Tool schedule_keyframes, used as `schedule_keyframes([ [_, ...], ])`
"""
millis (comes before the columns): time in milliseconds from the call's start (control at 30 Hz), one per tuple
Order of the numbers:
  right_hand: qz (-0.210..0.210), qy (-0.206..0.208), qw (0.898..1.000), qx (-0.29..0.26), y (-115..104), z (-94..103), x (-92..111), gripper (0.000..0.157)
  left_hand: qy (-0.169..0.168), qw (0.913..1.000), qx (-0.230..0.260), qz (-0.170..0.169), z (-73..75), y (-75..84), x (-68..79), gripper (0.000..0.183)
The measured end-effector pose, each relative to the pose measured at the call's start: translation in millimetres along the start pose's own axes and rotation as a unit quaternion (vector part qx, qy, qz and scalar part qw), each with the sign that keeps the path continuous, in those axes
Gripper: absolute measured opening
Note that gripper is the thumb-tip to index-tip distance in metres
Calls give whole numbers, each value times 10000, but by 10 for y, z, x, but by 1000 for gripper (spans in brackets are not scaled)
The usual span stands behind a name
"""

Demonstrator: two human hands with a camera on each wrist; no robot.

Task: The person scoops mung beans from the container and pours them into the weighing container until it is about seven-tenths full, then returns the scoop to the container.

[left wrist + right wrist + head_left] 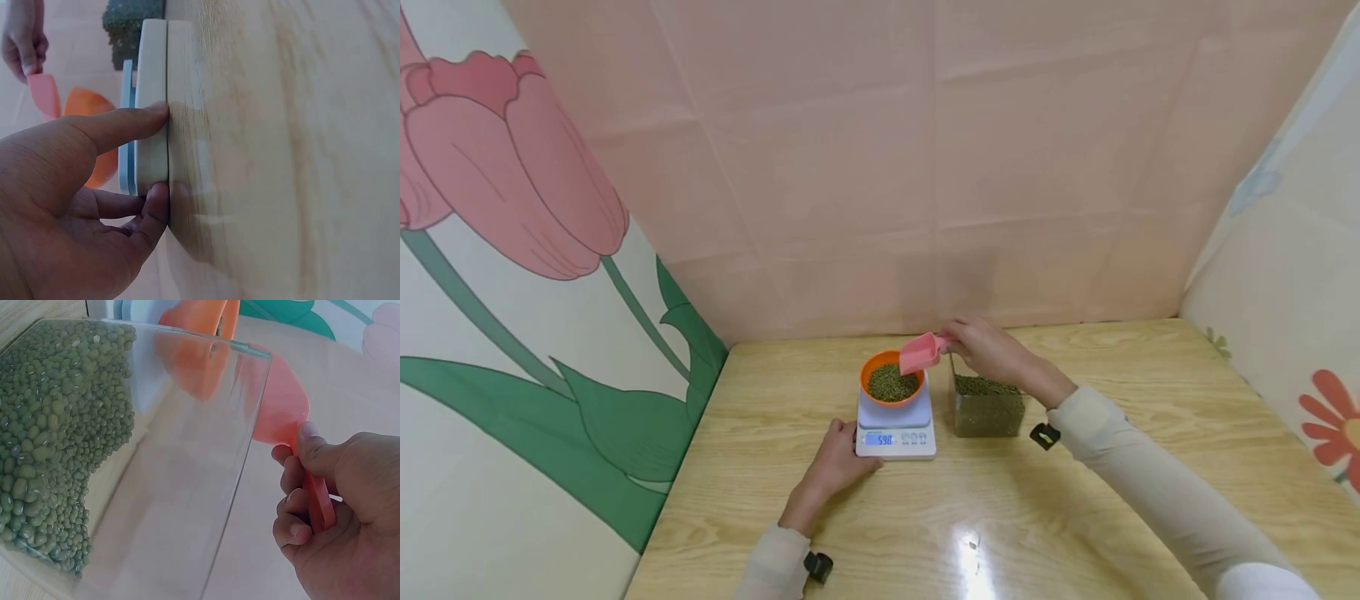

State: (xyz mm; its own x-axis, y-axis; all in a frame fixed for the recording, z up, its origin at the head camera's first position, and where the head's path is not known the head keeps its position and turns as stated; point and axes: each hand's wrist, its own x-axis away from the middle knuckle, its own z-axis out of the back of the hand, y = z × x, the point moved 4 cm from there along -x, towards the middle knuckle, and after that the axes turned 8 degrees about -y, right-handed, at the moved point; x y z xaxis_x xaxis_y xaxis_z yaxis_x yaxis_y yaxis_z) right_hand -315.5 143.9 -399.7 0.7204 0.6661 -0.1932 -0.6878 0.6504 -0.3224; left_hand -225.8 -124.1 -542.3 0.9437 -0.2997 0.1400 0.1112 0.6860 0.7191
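My right hand (988,350) grips the handle of a pink scoop (921,353), whose blade tilts over the right rim of an orange bowl (868,392). Green mung beans (892,382) lie in the bowl, which stands on a white digital kitchen scale (897,447). Its lit display (880,440) seems to read 598. At the scale's front left corner, my left hand (838,460) holds the body. In the left wrist view its thumb (134,123) lies along the front face, with curled fingers at the corner. The right wrist view shows fingers wrapped round the scoop handle (317,501).
A clear rectangular container (988,417) partly filled with mung beans (47,425) stands just right of the scale, below my right forearm. Behind the wooden table (775,400) rises a pink-covered wall (850,167). Light glares off the table's front.
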Motion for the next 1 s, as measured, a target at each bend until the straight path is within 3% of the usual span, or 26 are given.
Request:
schedule_keyframes([
  [700, -150, 57, 9999, 22, 0, 58, 66, 29, -48, 10000, -31, 38, -4, -17, -19, 68],
  [1000, -396, 91, 9991, 105, 15, 131, 166, 29, -14, 10000, -47, 1, 1, -22, -11, 69],
])
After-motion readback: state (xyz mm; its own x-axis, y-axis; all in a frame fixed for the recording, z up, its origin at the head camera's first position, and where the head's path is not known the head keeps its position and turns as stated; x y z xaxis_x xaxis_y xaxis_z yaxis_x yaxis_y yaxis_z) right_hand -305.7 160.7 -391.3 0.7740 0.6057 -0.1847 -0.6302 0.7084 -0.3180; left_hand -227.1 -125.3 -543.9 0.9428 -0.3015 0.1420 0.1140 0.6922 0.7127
